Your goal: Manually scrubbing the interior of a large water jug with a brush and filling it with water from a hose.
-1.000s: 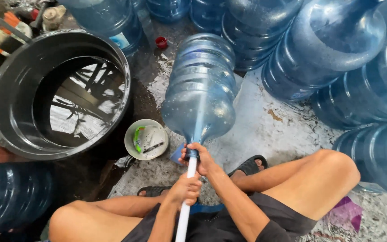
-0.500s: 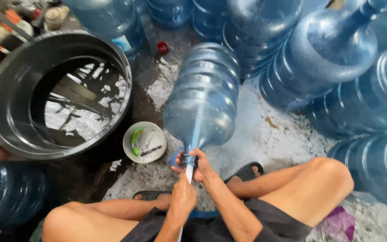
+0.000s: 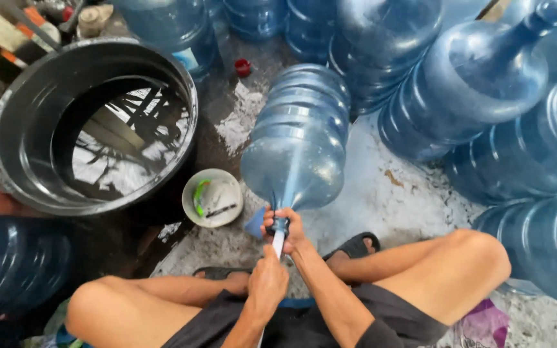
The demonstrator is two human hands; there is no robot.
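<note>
Water jug (image 3: 298, 142), a large blue translucent one, lies on its side on the wet concrete floor (image 3: 381, 200), its long axis running from the person outward: the base points away, the neck points back at the hands. A white rod (image 3: 278, 241) runs along that same axis into the neck; a pale streak inside the jug carries the line on, but what sits at its far end cannot be made out. The right hand (image 3: 285, 225) has its fingers wrapped tight around the neck, hiding the mouth itself. Just behind those fingers, nearer the body, the left hand (image 3: 267, 283) is closed around the rod; the rod's lower end is covered by that hand and forearm. A blue piece (image 3: 255, 224) pokes out left of the right fingers, its kind unclear. Further left of the fingers sits a small white bowl (image 3: 213, 198), then a big black tub (image 3: 91, 122) of water. More blue jugs (image 3: 485, 84) crowd beyond and right, several cut off by the frame.
</note>
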